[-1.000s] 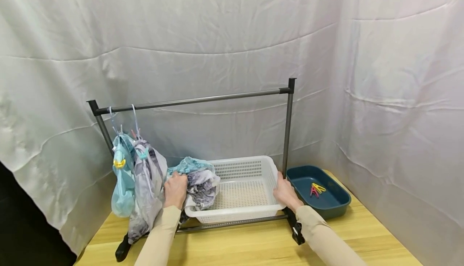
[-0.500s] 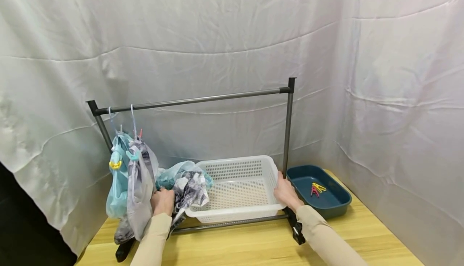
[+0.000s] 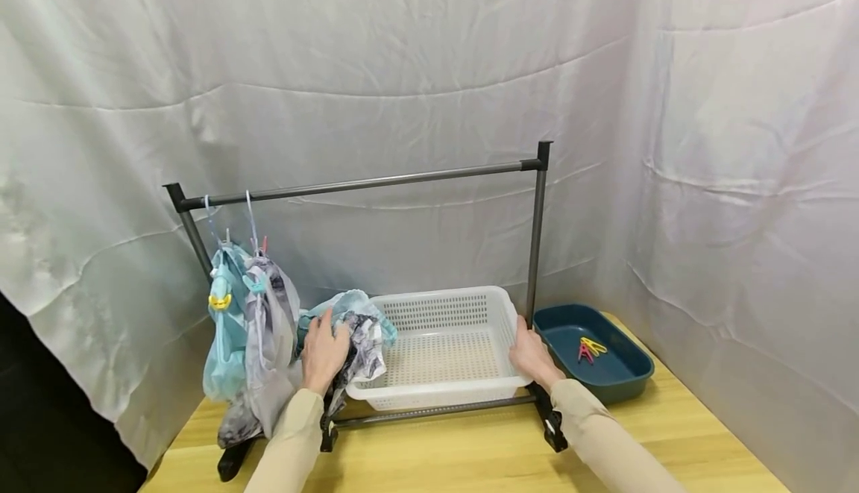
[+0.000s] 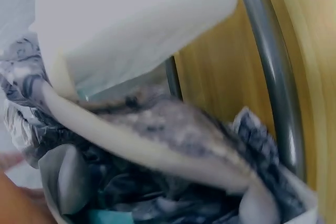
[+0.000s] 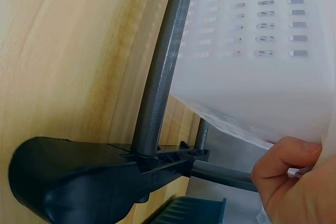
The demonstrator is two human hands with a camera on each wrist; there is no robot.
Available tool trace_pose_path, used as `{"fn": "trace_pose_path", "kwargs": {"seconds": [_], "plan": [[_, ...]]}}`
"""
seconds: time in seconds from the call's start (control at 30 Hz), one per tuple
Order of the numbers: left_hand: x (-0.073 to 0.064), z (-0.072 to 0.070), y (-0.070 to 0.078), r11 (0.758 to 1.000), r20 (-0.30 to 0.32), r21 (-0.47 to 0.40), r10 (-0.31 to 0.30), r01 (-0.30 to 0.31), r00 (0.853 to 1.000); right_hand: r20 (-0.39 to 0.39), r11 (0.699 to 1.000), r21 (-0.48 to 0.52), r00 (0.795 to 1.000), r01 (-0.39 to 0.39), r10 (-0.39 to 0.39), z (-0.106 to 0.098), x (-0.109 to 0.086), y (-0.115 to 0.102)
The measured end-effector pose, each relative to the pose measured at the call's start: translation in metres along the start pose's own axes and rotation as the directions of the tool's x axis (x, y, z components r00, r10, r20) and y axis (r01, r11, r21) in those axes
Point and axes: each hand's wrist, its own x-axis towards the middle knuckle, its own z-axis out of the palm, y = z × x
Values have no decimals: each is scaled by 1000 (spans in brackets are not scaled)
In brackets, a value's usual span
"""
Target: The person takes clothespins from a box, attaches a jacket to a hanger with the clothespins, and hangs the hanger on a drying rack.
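In the head view my right hand (image 3: 533, 351) grips the right rim of a white perforated plastic basket (image 3: 499, 329). The right wrist view shows the thumb (image 5: 294, 153) over the basket's edge (image 5: 252, 95). At the other end my left hand (image 3: 324, 351) lies against crumpled clothing, its fingers fairly straight. That heap is a light-blue garment (image 3: 352, 305) and a grey-and-white patterned garment (image 3: 367, 355), draped over the basket's left end. Motion blurs the patterned cloth (image 4: 173, 129) in the left wrist view, where only part of the left hand (image 4: 18, 200) appears.
A dark metal clothes rack (image 3: 403, 180) stands around the basket. On its left hang a blue garment (image 3: 227, 351) and a grey garment (image 3: 270, 344), with clothespins on them. To the right sits a dark-teal tray (image 3: 624, 377) holding pink and yellow clothespins (image 3: 590, 347).
My left hand pulled the clothing leftward, then came back slightly right with its fingers straighter. The hanging garments swung left and partly back. My right hand stayed on the basket.
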Motion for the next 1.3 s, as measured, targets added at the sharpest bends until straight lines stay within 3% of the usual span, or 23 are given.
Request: {"fn": "trace_pose_path", "kwargs": {"seconds": [0.17,0.3,0.43,0.6,0.77,1.03,1.3], "plan": [[1,9,3,987,135,114,102,-118,986,2,1000,-7,1000,-20,20,1,0,3],[3,16,5,946,214,252,151,-203,965,-3,1000,-6,1000,-5,5,2,1,2],[4,20,9,899,249,377,136,-225,959,-5,1000,-4,1000,2,-2,4,3,1],[3,26,9,887,245,410,119,-214,962,-6,1000,0,1000,4,-4,6,2,0],[3,30,7,890,223,379,177,-253,959,-12,1000,-10,1000,-4,4,7,0,-2],[6,25,-6,913,19,292,291,-284,957,-28,1000,-29,1000,-5,4,2,0,-4],[8,17,-21,883,56,409,229,-232,972,-14,999,-20,999,-31,31,0,-1,-2]]}}
